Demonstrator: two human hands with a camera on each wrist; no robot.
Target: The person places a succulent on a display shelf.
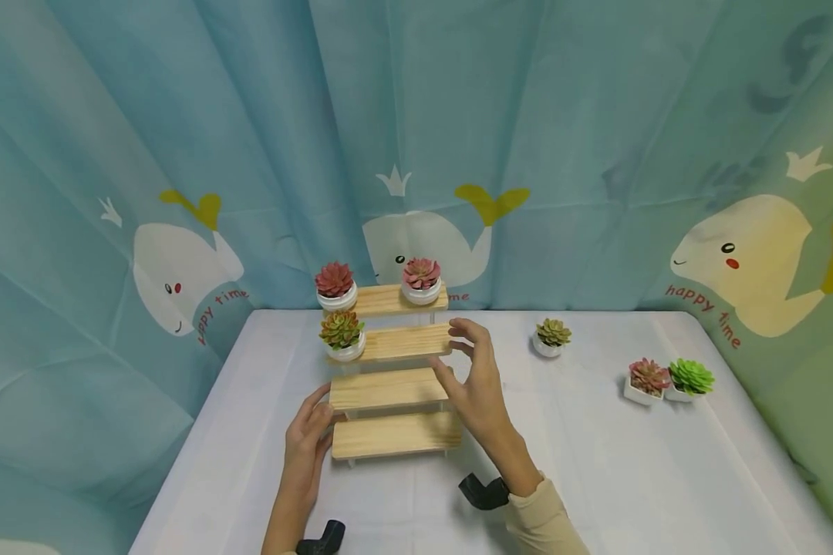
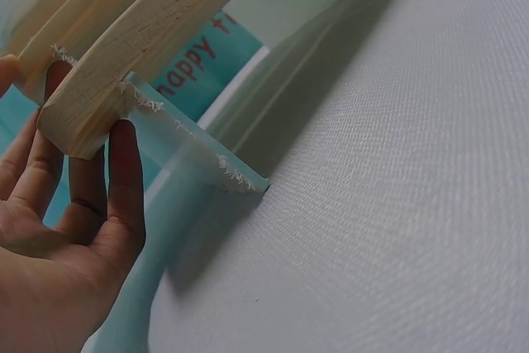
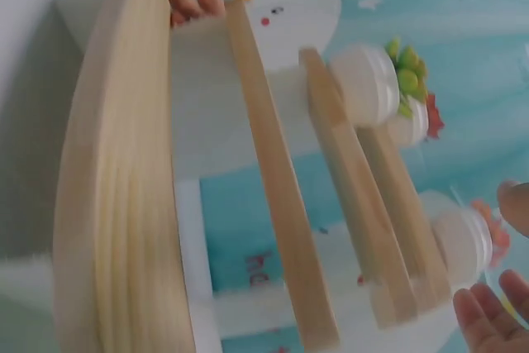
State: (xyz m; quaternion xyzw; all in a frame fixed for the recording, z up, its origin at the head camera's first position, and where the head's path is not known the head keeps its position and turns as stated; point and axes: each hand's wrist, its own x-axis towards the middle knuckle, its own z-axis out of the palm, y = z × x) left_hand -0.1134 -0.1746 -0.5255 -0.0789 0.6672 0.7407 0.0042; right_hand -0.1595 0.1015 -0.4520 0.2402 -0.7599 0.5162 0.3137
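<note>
A four-tier wooden plant stand (image 1: 396, 435) with pale boards and clear supports stands on the white table. My left hand (image 1: 308, 439) holds its left end near the two lower boards. In the left wrist view, the fingers of my left hand (image 2: 78, 221) curl around the end of a board (image 2: 165, 22). My right hand (image 1: 475, 385) hovers by the right ends of the upper boards, thumb and fingers apart with nothing between them. A red succulent (image 1: 335, 287) and a pink succulent (image 1: 421, 279) sit on the top board. Below the red one is a green-orange succulent (image 1: 343, 335).
To the right on the table (image 1: 597, 462) stand a dull-green succulent (image 1: 551, 337), a reddish succulent (image 1: 645, 381) in a square white pot and a bright green succulent (image 1: 689, 379) touching it. A blue curtain (image 1: 416, 100) with whale prints hangs behind the table.
</note>
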